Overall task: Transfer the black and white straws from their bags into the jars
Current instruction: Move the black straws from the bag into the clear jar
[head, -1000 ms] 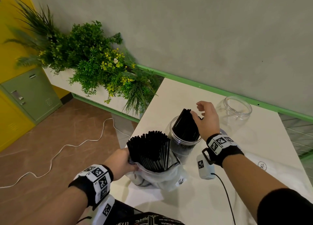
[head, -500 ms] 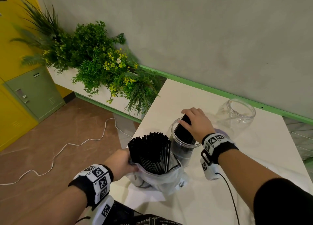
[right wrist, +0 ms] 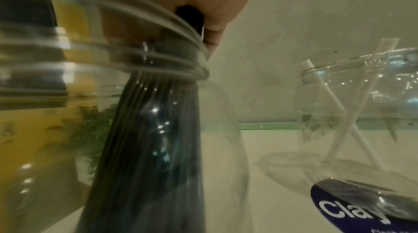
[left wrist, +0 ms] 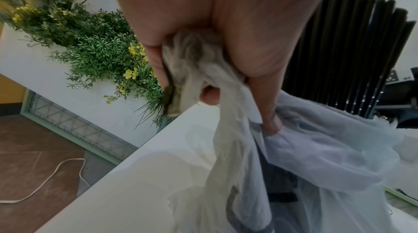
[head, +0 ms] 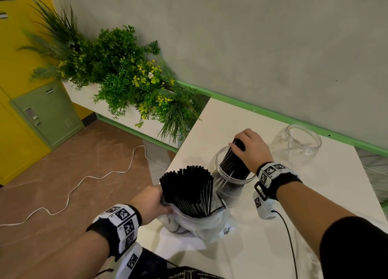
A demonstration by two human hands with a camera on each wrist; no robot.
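Observation:
A clear plastic bag (head: 201, 226) full of upright black straws (head: 186, 192) stands at the table's near left edge. My left hand (head: 155, 201) grips the bag's bunched rim (left wrist: 194, 68) beside the straws (left wrist: 350, 49). Just behind it is a clear jar (head: 222, 186) holding a leaning bundle of black straws (head: 235, 167). My right hand (head: 241, 144) is curled over the top of that bundle (right wrist: 147, 138). A second clear jar (head: 298, 142) stands farther right; the right wrist view shows two white straws (right wrist: 353, 129) in it.
A white planter of green plants (head: 126, 83) stands against the table's left side. A white cable (head: 84, 178) lies on the brown floor by a green locker (head: 46, 110). The grey wall runs along the table's far edge. A blue-labelled object (right wrist: 353, 210) lies near my right wrist.
My right hand, open above the jar's straws a second ago, has come down onto their tops and closed round them. The left hand has kept its hold on the bag.

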